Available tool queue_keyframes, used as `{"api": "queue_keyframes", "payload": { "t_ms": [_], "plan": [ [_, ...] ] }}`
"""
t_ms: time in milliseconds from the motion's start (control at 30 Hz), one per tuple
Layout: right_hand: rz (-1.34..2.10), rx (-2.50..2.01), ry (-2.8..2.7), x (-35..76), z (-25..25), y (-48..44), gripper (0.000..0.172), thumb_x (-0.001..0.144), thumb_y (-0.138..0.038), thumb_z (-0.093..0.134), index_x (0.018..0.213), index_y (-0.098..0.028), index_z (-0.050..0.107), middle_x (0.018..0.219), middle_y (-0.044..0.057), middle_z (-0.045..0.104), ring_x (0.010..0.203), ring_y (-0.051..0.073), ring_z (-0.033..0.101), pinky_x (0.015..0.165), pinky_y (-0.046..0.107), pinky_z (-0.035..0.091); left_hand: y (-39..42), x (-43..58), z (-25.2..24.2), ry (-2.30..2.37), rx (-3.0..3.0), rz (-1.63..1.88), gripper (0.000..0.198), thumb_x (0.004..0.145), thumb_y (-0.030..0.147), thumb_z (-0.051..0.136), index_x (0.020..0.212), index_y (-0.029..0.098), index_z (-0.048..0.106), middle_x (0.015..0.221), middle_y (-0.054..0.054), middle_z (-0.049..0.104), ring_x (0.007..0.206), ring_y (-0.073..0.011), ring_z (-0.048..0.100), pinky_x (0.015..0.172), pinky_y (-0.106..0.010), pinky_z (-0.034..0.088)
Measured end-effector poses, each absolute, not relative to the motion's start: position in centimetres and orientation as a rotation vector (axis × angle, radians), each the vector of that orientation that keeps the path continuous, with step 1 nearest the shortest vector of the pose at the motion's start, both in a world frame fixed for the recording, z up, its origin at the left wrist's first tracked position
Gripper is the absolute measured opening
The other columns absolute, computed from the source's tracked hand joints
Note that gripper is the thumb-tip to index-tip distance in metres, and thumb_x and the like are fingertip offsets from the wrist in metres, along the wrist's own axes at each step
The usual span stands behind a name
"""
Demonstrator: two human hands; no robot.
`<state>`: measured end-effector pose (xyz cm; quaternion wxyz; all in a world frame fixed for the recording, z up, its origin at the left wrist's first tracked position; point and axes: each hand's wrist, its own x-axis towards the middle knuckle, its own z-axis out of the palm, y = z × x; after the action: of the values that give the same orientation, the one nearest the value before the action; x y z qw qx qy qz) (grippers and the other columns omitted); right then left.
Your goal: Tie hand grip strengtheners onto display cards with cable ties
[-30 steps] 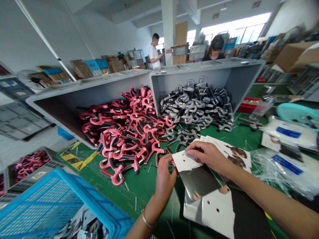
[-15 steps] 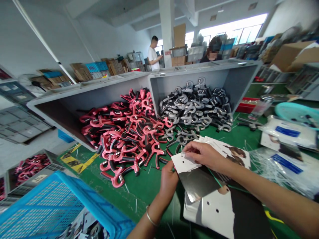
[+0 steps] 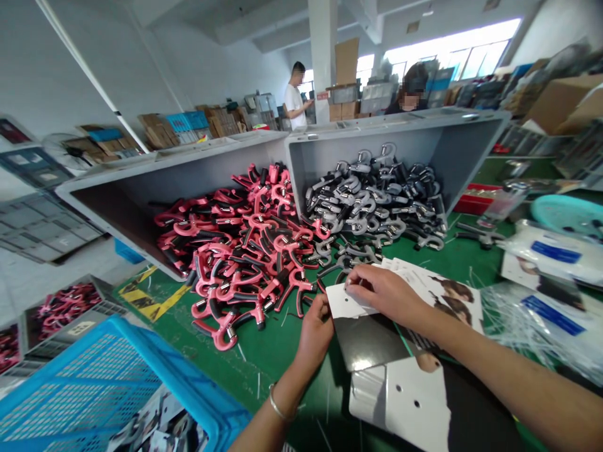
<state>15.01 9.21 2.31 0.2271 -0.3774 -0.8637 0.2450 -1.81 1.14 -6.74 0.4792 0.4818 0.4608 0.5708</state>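
A printed cardboard hang card (image 3: 362, 342), white at the top and dark below, is tilted in front of me. My left hand (image 3: 315, 329) pinches its upper left edge, with some fingers hidden behind it. My right hand (image 3: 384, 292) is closed over the card's white top beside a punched hole; what lies between its fingertips is hidden. A stack of similar cards (image 3: 400, 398) lies below, and more cards (image 3: 450, 295) are under my right forearm. Beyond my hands are heaps of red-and-black spring hand grips (image 3: 254, 245) and grey-and-black hand grips (image 3: 372, 198).
Two grey crates (image 3: 188, 150) lie tipped on their sides behind the heaps. A blue basket (image 3: 141, 358) stands at the lower left. White plastic ties (image 3: 513, 326), plastic bags (image 3: 546, 251) and a turquoise basin (image 3: 570, 213) are at right. Two people are farther back.
The card has turned slightly and sits flatter, its left edge a little farther right. A thin white tie end that stuck up by my right fingertips no longer shows. The view has shifted slightly.
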Motion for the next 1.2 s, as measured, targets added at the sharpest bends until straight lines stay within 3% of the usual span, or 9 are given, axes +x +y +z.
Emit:
{"api": "queue_keyframes", "payload": {
  "t_ms": [67, 167, 300, 400, 600, 900, 1200],
  "plan": [
    [0.694, -1.049, -2.370, 15.2, 2.2, 9.3, 0.011, 0.091, -0.028, 0.057, 0.087, -0.021, 0.064, 0.086, 0.002, 0.067, 0.078, 0.018, 0.059, 0.068, 0.027, 0.038, -0.7, -2.8, -6.9, 1.085, 1.212, 1.308, 0.015, 0.088, 0.031, 0.063, 0.093, 0.017, 0.068, 0.092, -0.006, 0.072, 0.087, -0.0192, 0.066, 0.083, -0.032, 0.051],
    [0.748, -1.054, -2.361, 15.3, 2.2, 9.6, 0.012, 0.091, -0.030, 0.057, 0.088, -0.022, 0.064, 0.083, 0.001, 0.067, 0.075, 0.017, 0.059, 0.066, 0.026, 0.038, -3.1, -4.0, -7.4, 1.075, 1.307, 1.220, 0.016, 0.092, 0.029, 0.059, 0.096, 0.018, 0.071, 0.099, -0.007, 0.070, 0.096, -0.0205, 0.063, 0.090, -0.033, 0.049],
    [0.794, -1.048, -2.339, 15.3, 2.2, 9.6, 0.014, 0.092, -0.034, 0.057, 0.089, -0.022, 0.063, 0.081, 0.000, 0.065, 0.073, 0.016, 0.058, 0.065, 0.026, 0.037, -3.0, -3.9, -7.8, 1.212, 1.349, 1.375, 0.010, 0.088, 0.025, 0.065, 0.091, 0.020, 0.073, 0.091, -0.005, 0.068, 0.089, -0.0192, 0.063, 0.084, -0.030, 0.049],
    [0.806, -1.028, -2.254, 15.3, 2.0, 9.4, 0.015, 0.093, -0.033, 0.054, 0.091, -0.021, 0.063, 0.085, 0.001, 0.066, 0.076, 0.017, 0.058, 0.067, 0.027, 0.039, -0.9, -2.5, -7.7, 1.257, 1.331, 1.516, 0.010, 0.086, 0.024, 0.066, 0.083, 0.020, 0.075, 0.099, -0.006, 0.067, 0.098, -0.0204, 0.062, 0.091, -0.032, 0.047],
    [0.820, -0.974, -2.165, 15.2, 2.1, 8.9, 0.009, 0.092, -0.029, 0.056, 0.094, -0.021, 0.060, 0.089, 0.002, 0.064, 0.076, 0.016, 0.057, 0.068, 0.026, 0.041, 2.4, 0.4, -7.5, 1.186, 1.222, 1.583, 0.022, 0.088, 0.031, 0.060, 0.101, 0.020, 0.075, 0.102, -0.007, 0.072, 0.096, -0.0225, 0.065, 0.091, -0.038, 0.051],
    [0.720, -0.973, -2.368, 15.5, 2.7, 8.8, 0.004, 0.091, -0.023, 0.054, 0.090, -0.023, 0.058, 0.075, -0.002, 0.058, 0.066, 0.015, 0.052, 0.061, 0.026, 0.033, 1.4, 0.1, -6.4, 1.164, 1.181, 1.558, 0.020, 0.079, 0.026, 0.070, 0.096, 0.022, 0.079, 0.110, -0.006, 0.073, 0.106, -0.0262, 0.064, 0.095, -0.040, 0.051],
    [0.623, -0.890, -2.486, 15.6, 2.8, 8.8, 0.024, 0.092, -0.011, 0.043, 0.092, -0.021, 0.065, 0.094, 0.003, 0.063, 0.086, 0.018, 0.059, 0.079, 0.029, 0.040, 2.3, -0.3, -6.3, 1.116, 1.069, 1.492, 0.019, 0.076, 0.024, 0.072, 0.093, 0.018, 0.078, 0.096, -0.005, 0.077, 0.092, -0.0243, 0.069, 0.089, -0.039, 0.052]
  ]
}}
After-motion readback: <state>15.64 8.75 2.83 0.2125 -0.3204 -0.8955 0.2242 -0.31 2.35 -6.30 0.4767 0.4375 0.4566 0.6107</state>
